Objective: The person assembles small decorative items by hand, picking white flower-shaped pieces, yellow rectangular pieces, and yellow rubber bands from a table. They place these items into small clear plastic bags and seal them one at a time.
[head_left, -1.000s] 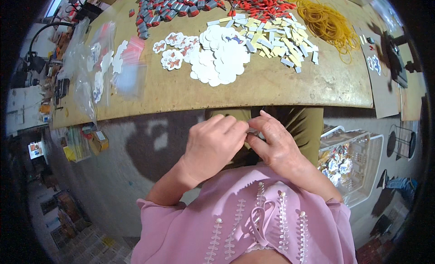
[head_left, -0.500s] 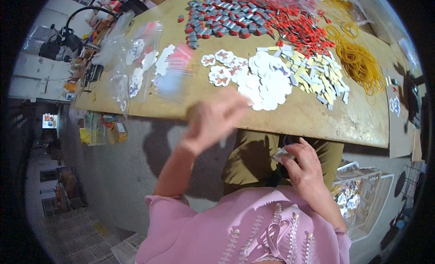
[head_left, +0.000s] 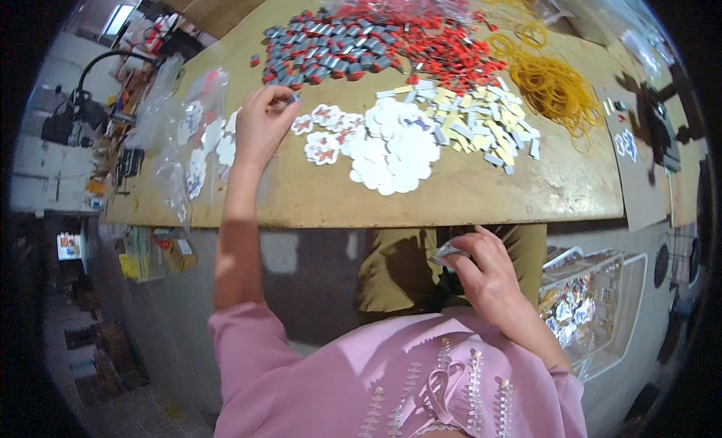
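My left hand (head_left: 262,129) is stretched over the table, its thumb and fingers pinched on a small grey block (head_left: 292,98) at the near left edge of a pile of grey-and-red blocks (head_left: 335,50). Partly behind that hand lie white scalloped cutouts (head_left: 227,146). Low over my lap, my right hand (head_left: 487,272) grips a small clear plastic bag (head_left: 449,251); what is inside cannot be made out. Between the hands, on the table, are printed scalloped cutouts (head_left: 323,147) and a heap of plain white ones (head_left: 391,156).
Red-tipped small parts (head_left: 444,54), yellow-and-grey strips (head_left: 481,126) and yellow rubber bands (head_left: 556,88) cover the table's right half. Clear plastic bags (head_left: 169,137) lie at the left. A white basket (head_left: 632,310) with shiny packets stands below the table at right.
My left hand has moved up and left, from the table's front edge to the blocks, and now pinches there. My right hand still holds the bag. The whole view has shifted.
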Tool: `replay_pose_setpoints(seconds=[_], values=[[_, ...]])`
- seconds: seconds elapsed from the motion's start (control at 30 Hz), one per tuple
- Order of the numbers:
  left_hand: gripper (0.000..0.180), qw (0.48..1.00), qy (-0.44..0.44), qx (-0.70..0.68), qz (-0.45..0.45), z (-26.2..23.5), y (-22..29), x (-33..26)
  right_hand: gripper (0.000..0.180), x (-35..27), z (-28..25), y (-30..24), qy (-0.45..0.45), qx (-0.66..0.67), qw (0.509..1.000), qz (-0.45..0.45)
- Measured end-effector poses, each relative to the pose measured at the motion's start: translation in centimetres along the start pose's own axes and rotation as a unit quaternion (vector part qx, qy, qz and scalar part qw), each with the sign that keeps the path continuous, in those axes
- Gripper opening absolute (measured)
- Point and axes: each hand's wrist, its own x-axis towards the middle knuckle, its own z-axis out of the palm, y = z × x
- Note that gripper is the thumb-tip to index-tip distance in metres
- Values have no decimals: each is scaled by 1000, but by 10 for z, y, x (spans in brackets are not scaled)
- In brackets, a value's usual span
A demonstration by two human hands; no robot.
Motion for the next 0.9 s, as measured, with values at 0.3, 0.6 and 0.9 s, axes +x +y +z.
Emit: replay_pose_setpoints(seconds=[0.3, 0.6, 0.9], values=[[36, 902, -188, -318, 223, 91, 128, -154, 26, 10, -9, -4, 29, 89, 996, 4], [27, 906, -245, -132, 319, 83, 143, -132, 25, -8, -22, -3, 7, 150, 986, 73], [24, 982, -18, 95, 164, 123, 112, 42, 26, -32, -25, 6, 36, 52, 996, 69]])
